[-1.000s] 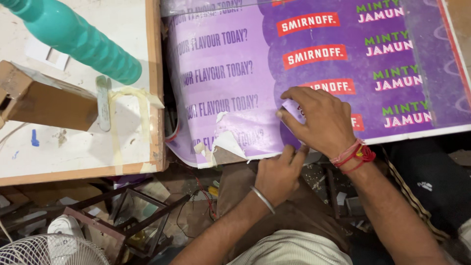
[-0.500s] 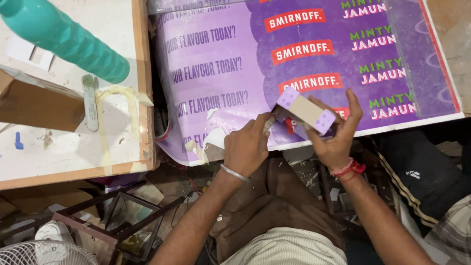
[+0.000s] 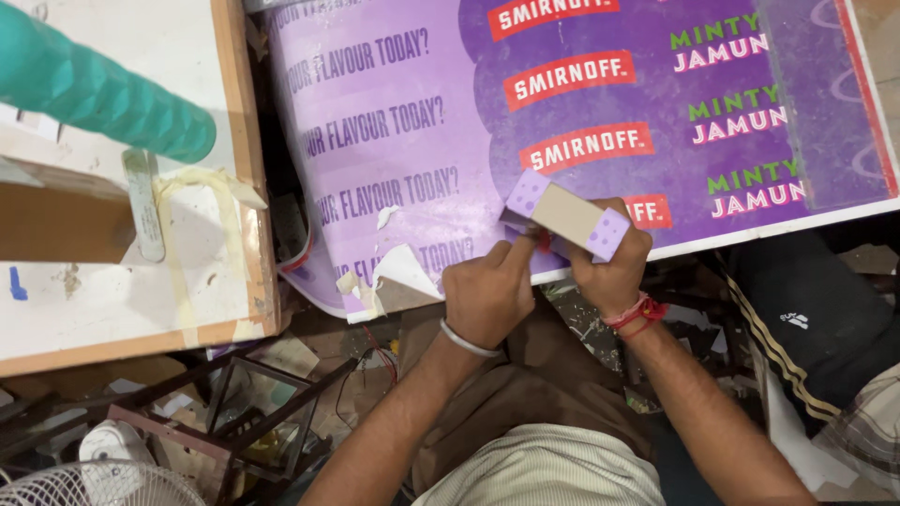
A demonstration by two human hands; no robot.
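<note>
1. Your right hand (image 3: 609, 267) is closed around a small cardboard block (image 3: 567, 215), tan on its broad face with lilac dotted paper at both ends. You hold it tilted, just above the near edge of the purple printed sheet (image 3: 450, 141).

2. Your left hand (image 3: 487, 295) is drawn together, its fingertips (image 3: 514, 251) pinched at the block's lower left end. What sits between them is hidden; I cannot tell whether it is a paper flap or only the block's edge.

3. The work in hand appears to be wrapping or smoothing the lilac paper onto the block. Keep the right-hand grip firm on the long sides so the block does not rotate under the pinch.

4. Press from the middle of the flap outward, judged the surest way to avoid a crease at the corner.

5. Keep your thumb clear of the paper-covered ends; a smear or a lifted edge is likely there.

6. Note the torn patch (image 3: 398, 272) on the sheet's near edge, just left of your left hand. Work above the intact area to avoid catching it.

7. The wooden board (image 3: 225, 234) with the teal ribbed tube (image 3: 103, 98) lies well apart at left.
</note>
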